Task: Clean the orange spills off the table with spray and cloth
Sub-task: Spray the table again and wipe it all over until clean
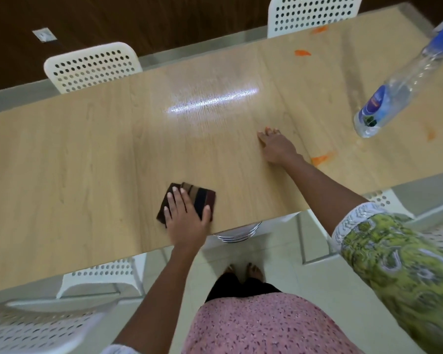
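My left hand (184, 215) presses flat, fingers straight, on a folded dark brown striped cloth (202, 198) near the front edge of the wooden table (87, 154). My right hand (275, 144) rests on the table top with fingers stretched out, holding nothing. A clear spray bottle (399, 90) with a blue label and blue nozzle stands at the right, apart from both hands. Orange spills lie on the table: one (322, 158) just right of my right wrist, a fainter one (431, 135) further right, and two (302, 52) at the far right edge.
White perforated chairs (92, 67) stand along the far side of the table and more white chairs (102, 277) along the near side. A bright light reflection (210, 100) shows on the middle of the table. My feet stand on pale floor tiles.
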